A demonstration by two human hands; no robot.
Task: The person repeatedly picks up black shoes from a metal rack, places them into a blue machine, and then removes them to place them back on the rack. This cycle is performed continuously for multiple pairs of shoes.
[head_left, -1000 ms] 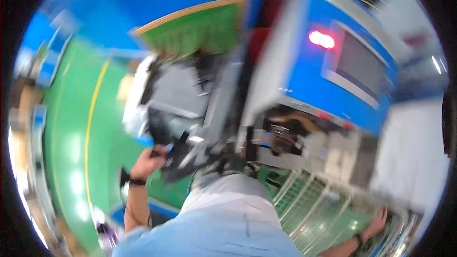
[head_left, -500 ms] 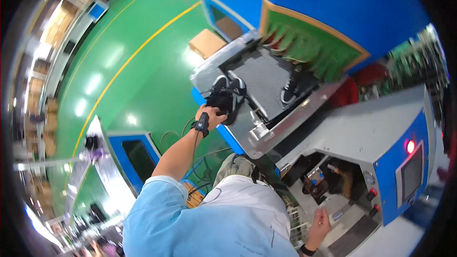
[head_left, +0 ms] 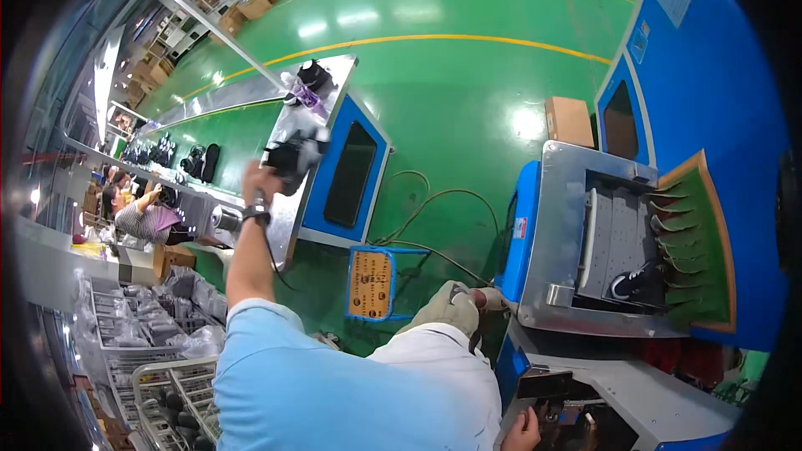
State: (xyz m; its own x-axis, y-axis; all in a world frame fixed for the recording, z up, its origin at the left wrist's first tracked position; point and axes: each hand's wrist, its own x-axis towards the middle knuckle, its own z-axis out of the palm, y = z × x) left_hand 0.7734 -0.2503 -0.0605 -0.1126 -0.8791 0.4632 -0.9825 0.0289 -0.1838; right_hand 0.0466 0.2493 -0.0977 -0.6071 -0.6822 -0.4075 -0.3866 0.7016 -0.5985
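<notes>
My left hand point(head_left: 261, 181) reaches out to the left and grips a pair of black shoes point(head_left: 292, 159), blurred by motion, over the metal-topped table point(head_left: 294, 209). Another black shoe point(head_left: 312, 75) and a purple-and-white item point(head_left: 307, 98) sit at that table's far end. Low in the view, my right hand point(head_left: 522, 433) is closed with curled fingers beside the dark opening of a grey and blue machine point(head_left: 635, 392); whether anything is in it is hidden. To the right, one black shoe point(head_left: 639, 286) stands on the grey slatted bed of a metal-framed machine point(head_left: 547, 234).
A blue-framed stool point(head_left: 370, 286) stands near my legs, with a hose point(head_left: 434, 192) looping across the green floor. A cardboard box point(head_left: 571, 122) sits beyond the metal-framed machine. At left are wire racks point(head_left: 125, 351) with bagged items and a seated co-worker point(head_left: 150, 221).
My body and view have turned left. My left hand has carried the black shoes from beside the metal-framed machine to the table on the left. My right hand remains by the grey and blue machine.
</notes>
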